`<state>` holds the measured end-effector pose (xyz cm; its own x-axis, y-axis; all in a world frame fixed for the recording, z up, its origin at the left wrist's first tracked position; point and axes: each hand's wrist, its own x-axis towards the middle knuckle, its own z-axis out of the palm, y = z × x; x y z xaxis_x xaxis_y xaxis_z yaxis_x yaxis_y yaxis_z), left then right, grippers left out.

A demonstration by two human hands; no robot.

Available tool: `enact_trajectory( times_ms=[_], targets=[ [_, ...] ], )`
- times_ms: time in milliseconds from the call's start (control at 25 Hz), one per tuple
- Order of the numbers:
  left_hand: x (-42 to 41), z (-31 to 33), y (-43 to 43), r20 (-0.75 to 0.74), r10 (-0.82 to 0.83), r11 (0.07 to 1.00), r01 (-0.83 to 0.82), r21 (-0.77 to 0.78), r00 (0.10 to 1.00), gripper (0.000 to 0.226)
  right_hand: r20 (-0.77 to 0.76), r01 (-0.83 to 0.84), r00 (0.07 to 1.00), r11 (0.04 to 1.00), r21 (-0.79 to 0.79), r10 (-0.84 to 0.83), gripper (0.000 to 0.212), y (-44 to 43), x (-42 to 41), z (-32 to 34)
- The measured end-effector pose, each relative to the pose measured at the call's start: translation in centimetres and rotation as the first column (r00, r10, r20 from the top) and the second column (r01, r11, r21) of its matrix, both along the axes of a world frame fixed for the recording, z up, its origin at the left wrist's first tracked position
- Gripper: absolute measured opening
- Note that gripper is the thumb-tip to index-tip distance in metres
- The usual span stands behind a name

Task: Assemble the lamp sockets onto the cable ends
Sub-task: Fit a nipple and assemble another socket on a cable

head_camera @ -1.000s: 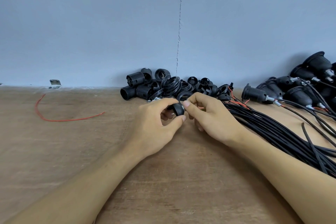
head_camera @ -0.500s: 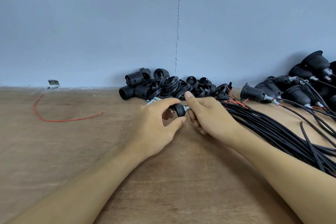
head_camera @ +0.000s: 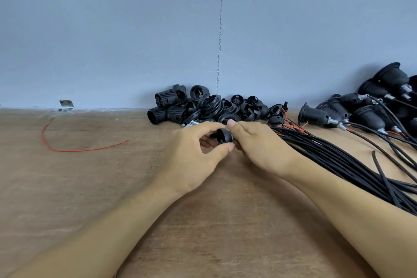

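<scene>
as the left hand (head_camera: 194,153) pinches a black socket cap (head_camera: 223,136) between thumb and forefinger over the worktop (head_camera: 108,187), the right hand (head_camera: 259,144) pinches its 3 o'clock side with curled fingers (head_camera: 234,125); cables (head_camera: 338,158) trail toward 4 o'clock.

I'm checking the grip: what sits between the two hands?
A black socket cap, pinched by the left hand, the right hand touching it, shown in the head view.

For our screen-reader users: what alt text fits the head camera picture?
The left hand and right hand hold a small black socket cap between them above a wooden table. Behind lie heaped socket parts; black cables run right, a red wire lies left.
</scene>
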<state>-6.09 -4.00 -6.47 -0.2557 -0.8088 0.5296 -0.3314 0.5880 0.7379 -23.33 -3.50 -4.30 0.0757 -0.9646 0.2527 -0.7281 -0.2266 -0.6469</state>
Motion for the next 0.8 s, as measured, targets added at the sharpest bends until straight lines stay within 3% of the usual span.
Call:
enact_trajectory(
  times_ms=[120, 280, 440, 560, 800],
  targets=[
    [0.1, 0.0, 0.2, 0.039, 0.019, 0.998, -0.017, -0.058, 0.999, 0.034, 0.033, 0.017, 0.999, 0.999, 0.033, -0.018, 0.054, -0.1, 0.0, -0.2],
    [0.3, -0.1, 0.1, 0.084, 0.046, 0.994, -0.037, -0.105, 0.995, 0.036, -0.018, 0.063, 0.998, 0.996, -0.064, -0.064, 0.049, -0.1, 0.4, -0.9],
    [0.3, 0.0, 0.0, 0.004, 0.127, 0.981, -0.125, -0.150, 0.992, 0.039, -0.153, 0.248, 0.956, 0.968, -0.032, -0.250, 0.010, -0.8, -1.9, -0.2],
    [0.1, 0.0, 0.2, -0.016, 0.142, 0.985, -0.143, -0.098, 0.990, 0.042, -0.272, 0.373, 0.894, 0.928, 0.009, -0.356, 0.018, -0.5, -4.4, 1.1],
    [-0.2, -0.4, 0.2, 0.030, 0.116, 0.985, -0.111, -0.131, 0.993, 0.035, -0.519, 0.411, 0.784, 0.911, 0.023, -0.341, 0.031, -0.2, -5.5, 2.2]
  ],
)
